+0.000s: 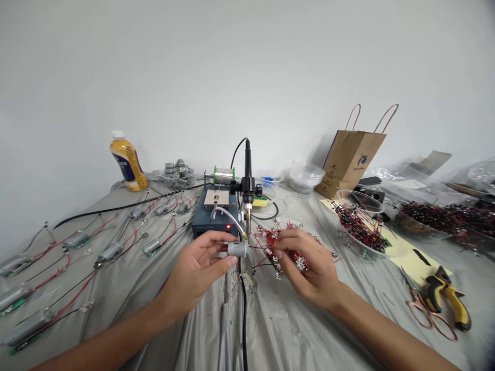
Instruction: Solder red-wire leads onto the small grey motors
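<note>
Between the thumb and fingers of my left hand (199, 270) is a small grey cylindrical motor (237, 250), lying sideways. Its right end sits just under the tip of an upright soldering iron (248, 190) held in a stand. A curved metal solder feed tube (232, 214) ends beside that tip. My right hand (309, 265) pinches a thin black wire (255, 247) that reaches the motor's right end; whether it is joined there I cannot tell. Behind my right fingers lies a pile of red wires with small metal terminals (286, 237).
A blue soldering station (212, 221) with a solder spool (224, 175) stands behind. Wired motors (110, 252) lie at left, near a yellow bottle (129, 162) and a tub of motors (178, 175). At right are a paper bag (350, 159), wire tubs (361, 226), scissors (421, 309) and pliers (448, 299).
</note>
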